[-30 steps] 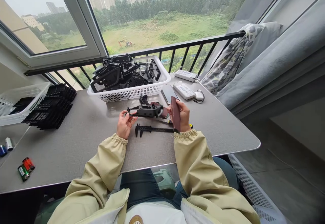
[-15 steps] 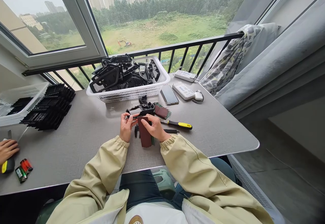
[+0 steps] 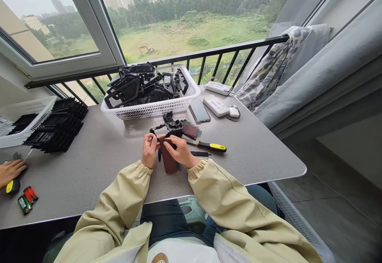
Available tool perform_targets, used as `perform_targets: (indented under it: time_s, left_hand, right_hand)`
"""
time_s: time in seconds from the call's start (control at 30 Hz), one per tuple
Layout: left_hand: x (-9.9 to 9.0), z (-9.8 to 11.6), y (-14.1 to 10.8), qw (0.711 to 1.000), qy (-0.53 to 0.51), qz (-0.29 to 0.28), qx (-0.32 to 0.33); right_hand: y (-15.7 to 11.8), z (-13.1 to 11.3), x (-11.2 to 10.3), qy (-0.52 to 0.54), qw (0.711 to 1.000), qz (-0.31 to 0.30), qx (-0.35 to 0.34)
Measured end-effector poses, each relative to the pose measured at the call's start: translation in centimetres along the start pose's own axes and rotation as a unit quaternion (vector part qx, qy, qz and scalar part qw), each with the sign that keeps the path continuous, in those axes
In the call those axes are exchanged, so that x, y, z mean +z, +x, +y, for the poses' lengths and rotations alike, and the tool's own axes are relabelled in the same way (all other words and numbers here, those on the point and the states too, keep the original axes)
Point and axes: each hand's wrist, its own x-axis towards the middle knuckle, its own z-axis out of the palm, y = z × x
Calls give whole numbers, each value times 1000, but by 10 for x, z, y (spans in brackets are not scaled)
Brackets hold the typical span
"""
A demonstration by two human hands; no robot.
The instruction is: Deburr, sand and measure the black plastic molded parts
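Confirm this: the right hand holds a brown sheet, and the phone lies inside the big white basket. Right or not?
Not quite: the head view shows the phone outside the big white basket, on the table by the basket's near right corner. The right hand does hold a brown sheet.

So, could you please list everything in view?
Bracket: one, black, centre
Held sheet: one, brown, centre
Loose sheet: one, brown, by bracket
Caliper: one, black, partly behind held sheet
Handled tool: one, black-yellow, by loose sheet
Large basket: one, white, back
Heaped parts: many, black, in large basket
Phone: one, grey, by large basket
Boxes: two, white, by phone
Small basket: one, white, left edge
Stacked parts: several, black, by small basket
Batteries: two, red and green, front left
Co-worker's hand: one, bare, left edge
Table: one, grey, centre
Railing: one, black, behind table
Curtain: one, grey, right
Left hand: one, bare, centre
Right hand: one, bare, centre
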Motion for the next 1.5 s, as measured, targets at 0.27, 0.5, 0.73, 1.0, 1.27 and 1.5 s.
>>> perform_targets:
  time_s: [0.27,0.5,0.73,1.0,1.27,1.5]
  left_hand:
    - [2,2,0,1000,3,10,-4]
    - [2,3,0,1000,4,22,-3]
    - [2,2,0,1000,9,15,-2]
    - [4,3,1,999,1,33,5]
    - [5,-2,5,992,19,121,14]
    - [5,0,6,992,15,122,-5]
  right_hand:
    - [-1,1,0,10,999,-18,26]
    - [0,-1,1,24,998,-1,62]
    - [1,-2,-1,35,998,-14,52]
    - [2,-1,-3,18,991,55,122]
    - [3,0,-5,21,987,32,155]
    - [2,1,-4,19,987,13,162]
